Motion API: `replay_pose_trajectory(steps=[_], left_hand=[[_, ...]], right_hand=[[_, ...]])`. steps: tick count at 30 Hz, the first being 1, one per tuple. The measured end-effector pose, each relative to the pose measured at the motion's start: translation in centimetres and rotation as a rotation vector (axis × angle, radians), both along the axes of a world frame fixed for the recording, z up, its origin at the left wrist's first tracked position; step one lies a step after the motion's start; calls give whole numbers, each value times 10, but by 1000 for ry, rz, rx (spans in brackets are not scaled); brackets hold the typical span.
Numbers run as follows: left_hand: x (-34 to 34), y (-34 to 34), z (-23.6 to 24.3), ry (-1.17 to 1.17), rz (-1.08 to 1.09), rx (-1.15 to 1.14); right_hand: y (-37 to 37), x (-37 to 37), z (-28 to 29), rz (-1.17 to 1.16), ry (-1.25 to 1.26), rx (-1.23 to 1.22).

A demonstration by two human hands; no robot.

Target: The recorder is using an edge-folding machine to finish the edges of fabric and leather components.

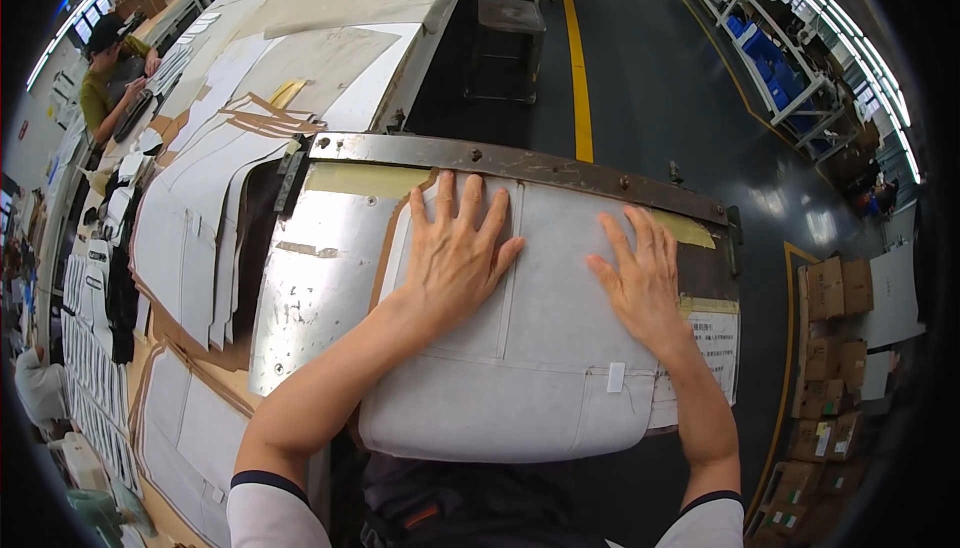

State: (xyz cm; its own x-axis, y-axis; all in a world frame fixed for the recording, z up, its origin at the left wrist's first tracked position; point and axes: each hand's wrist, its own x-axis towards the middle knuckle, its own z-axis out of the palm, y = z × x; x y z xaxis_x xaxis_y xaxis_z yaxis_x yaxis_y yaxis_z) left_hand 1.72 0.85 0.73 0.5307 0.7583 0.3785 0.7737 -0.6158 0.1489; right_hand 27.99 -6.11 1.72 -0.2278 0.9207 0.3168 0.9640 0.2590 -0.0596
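My left hand (460, 248) lies palm down with fingers spread on a pale grey-white sewn panel (500, 398), near a brown-edged corner at its top left. My right hand (640, 268) rests flat on the same panel's right side, fingers apart. The panel lies on a metal plate (310, 313), its top edge against a steel bar (410, 151) with bolts. A small white tab (616, 378) sits on the panel's lower right. A printed sheet (710, 358) shows beside my right forearm.
Stacks of panels (180, 228) lie on the left table, where a person in olive (110, 93) works. A second person in white (38, 388) is at far left. A metal stool (510, 18) stands beyond the bar. Cardboard boxes (830, 368) and shelving (760, 58) line the right.
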Motion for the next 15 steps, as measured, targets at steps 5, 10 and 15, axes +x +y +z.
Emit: replay_pose_trajectory(steps=[5,10,15], left_hand=[[2,0,-4,-19,-6,8],[1,1,1,36,-5,22],[2,3,-3,-6,-46,39]], right_hand=[[1,0,-6,-7,8,13],[1,1,-6,-1,9,22],[1,1,-3,1,-16,19]])
